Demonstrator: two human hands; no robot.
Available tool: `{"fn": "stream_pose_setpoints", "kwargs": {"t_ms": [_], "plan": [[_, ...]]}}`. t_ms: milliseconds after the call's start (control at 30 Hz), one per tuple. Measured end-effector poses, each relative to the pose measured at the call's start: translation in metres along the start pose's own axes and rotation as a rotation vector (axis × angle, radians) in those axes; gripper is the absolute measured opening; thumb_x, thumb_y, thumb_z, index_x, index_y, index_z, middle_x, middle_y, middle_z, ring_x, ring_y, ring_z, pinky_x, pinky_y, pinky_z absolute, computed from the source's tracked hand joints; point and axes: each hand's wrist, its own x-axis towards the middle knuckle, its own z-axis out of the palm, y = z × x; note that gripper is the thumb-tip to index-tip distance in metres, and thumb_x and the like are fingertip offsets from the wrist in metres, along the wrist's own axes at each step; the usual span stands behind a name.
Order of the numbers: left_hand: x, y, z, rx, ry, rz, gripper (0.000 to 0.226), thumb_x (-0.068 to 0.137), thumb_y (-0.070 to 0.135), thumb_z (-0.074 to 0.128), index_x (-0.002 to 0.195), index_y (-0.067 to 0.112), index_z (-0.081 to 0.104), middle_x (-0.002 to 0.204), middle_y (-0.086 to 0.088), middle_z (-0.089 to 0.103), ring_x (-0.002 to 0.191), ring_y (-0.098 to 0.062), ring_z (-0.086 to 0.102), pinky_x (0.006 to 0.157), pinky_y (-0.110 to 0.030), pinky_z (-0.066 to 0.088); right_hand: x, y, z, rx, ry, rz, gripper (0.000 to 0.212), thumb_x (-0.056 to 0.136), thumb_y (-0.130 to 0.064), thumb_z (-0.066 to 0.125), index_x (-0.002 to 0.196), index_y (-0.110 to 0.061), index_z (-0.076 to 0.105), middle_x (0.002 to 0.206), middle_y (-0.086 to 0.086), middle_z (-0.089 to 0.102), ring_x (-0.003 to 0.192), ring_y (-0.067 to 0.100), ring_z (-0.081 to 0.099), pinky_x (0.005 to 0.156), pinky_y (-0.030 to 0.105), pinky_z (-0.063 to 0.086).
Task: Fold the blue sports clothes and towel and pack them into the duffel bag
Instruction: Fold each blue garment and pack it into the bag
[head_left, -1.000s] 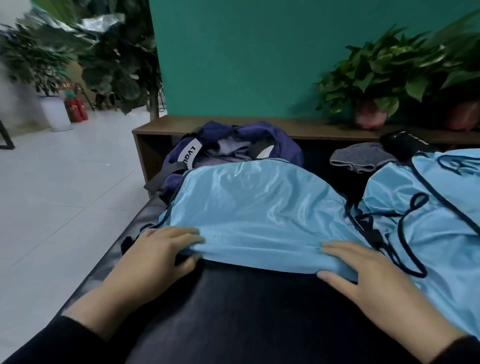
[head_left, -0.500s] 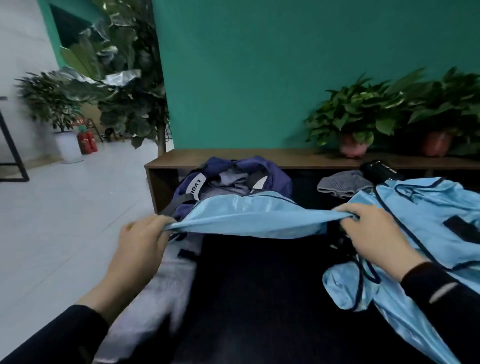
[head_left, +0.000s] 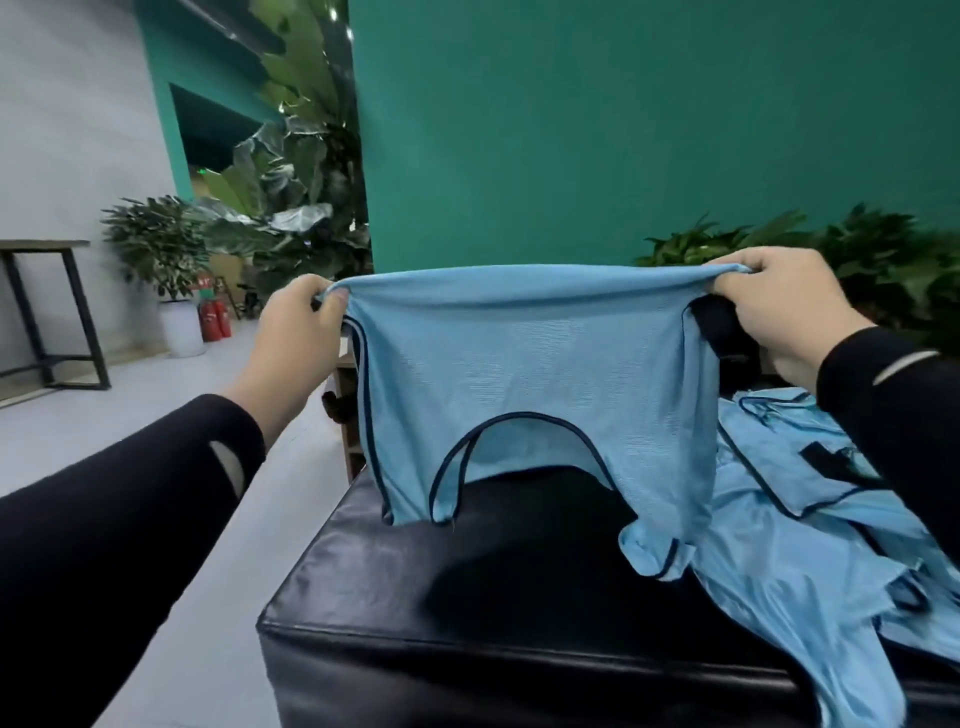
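Observation:
A light blue sleeveless sports top (head_left: 524, 374) with dark trim hangs upside down in the air, neck opening toward the bottom. My left hand (head_left: 296, 338) pinches its upper left corner and my right hand (head_left: 779, 306) pinches its upper right corner, stretching the hem between them. Its lower straps touch the black padded bench (head_left: 467, 613). A second light blue garment (head_left: 810, 530) lies crumpled on the bench at the right. The hanging top hides the duffel bag and the towel.
A teal wall (head_left: 623, 130) rises behind the bench. Potted plants (head_left: 893, 270) stand at the back right, and more plants (head_left: 156, 244) with red extinguishers (head_left: 213, 322) at the left. A dark-framed table (head_left: 47, 312) stands far left on the grey floor.
Both hands have lifted the blue top off the bench and spread it high in the air. The view has tilted upward, and the duffel bag is now hidden behind the top.

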Motion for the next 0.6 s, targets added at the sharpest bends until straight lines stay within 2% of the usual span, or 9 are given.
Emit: {"fn": "stream_pose_setpoints", "kwargs": {"t_ms": [67,167,233,300,400,433,500,600], "plan": [[-0.005,0.007,-0.011,-0.041,0.006,-0.024,0.023,0.102,0.028,0.052,0.088,0.013,0.062,0.085,-0.016,0.066,0.079,-0.041,0.065,0.071,-0.051,0.058,-0.01,-0.01,-0.006,0.064,-0.008,0.019,0.02,0.09,-0.007,0.06,0.08,-0.02,0.072,0.077,0.009,0.064,0.066,0.023,0.058,0.065,0.033,0.049],[-0.015,0.016,-0.028,-0.08,-0.078,-0.052,0.021,0.101,0.026,0.055,0.088,0.015,0.068,0.082,-0.012,0.068,0.071,-0.033,0.066,0.076,-0.056,0.06,-0.025,-0.017,-0.016,0.109,-0.016,0.035,0.021,0.091,-0.006,0.06,0.081,-0.02,0.072,0.077,0.007,0.064,0.06,0.018,0.059,0.057,0.025,0.05],[-0.02,0.019,-0.038,-0.176,-0.172,-0.099,0.02,0.1,0.022,0.057,0.092,0.01,0.071,0.078,-0.009,0.067,0.068,-0.025,0.061,0.08,-0.055,0.058,-0.033,-0.019,-0.023,0.126,-0.038,0.052,0.019,0.092,-0.008,0.061,0.083,-0.02,0.074,0.079,0.008,0.067,0.061,0.019,0.061,0.057,0.027,0.053],[-0.025,0.02,-0.044,-0.308,-0.275,-0.208,0.021,0.099,0.02,0.059,0.098,0.002,0.07,0.081,-0.01,0.065,0.073,-0.023,0.06,0.084,-0.051,0.058,-0.037,-0.019,-0.027,0.144,-0.079,0.071,0.019,0.092,-0.008,0.062,0.084,-0.019,0.074,0.083,0.01,0.07,0.067,0.021,0.065,0.065,0.033,0.056],[-0.03,0.013,-0.041,-0.393,-0.372,-0.342,0.013,0.098,0.019,0.062,0.093,0.009,0.069,0.079,-0.007,0.063,0.068,-0.018,0.061,0.075,-0.037,0.059,-0.039,-0.015,-0.027,0.136,-0.156,0.102,0.021,0.095,-0.007,0.061,0.083,-0.019,0.074,0.082,0.008,0.072,0.067,0.018,0.068,0.064,0.031,0.056],[-0.031,0.008,-0.037,-0.41,-0.384,-0.376,0.01,0.097,0.018,0.062,0.098,0.011,0.068,0.079,-0.007,0.063,0.065,-0.016,0.061,0.071,-0.034,0.06,-0.038,-0.01,-0.024,0.123,-0.178,0.117,0.022,0.096,-0.007,0.06,0.083,-0.019,0.074,0.081,0.006,0.072,0.065,0.017,0.068,0.062,0.03,0.055],[-0.029,-0.01,-0.023,-0.439,-0.394,-0.443,0.016,0.097,0.016,0.063,0.109,0.008,0.068,0.081,-0.008,0.065,0.064,-0.015,0.063,0.067,-0.032,0.061,-0.034,0.005,-0.013,0.089,-0.213,0.156,0.022,0.096,-0.006,0.059,0.085,-0.018,0.074,0.08,0.006,0.072,0.065,0.017,0.067,0.06,0.029,0.055],[-0.021,-0.047,0.008,-0.389,-0.431,-0.492,0.013,0.097,0.016,0.062,0.105,0.007,0.067,0.083,-0.009,0.066,0.059,-0.012,0.065,0.058,-0.027,0.061,-0.022,0.044,0.017,0.077,-0.243,0.226,0.018,0.096,-0.004,0.059,0.09,-0.013,0.074,0.084,0.011,0.07,0.069,0.021,0.066,0.067,0.032,0.056]]}}
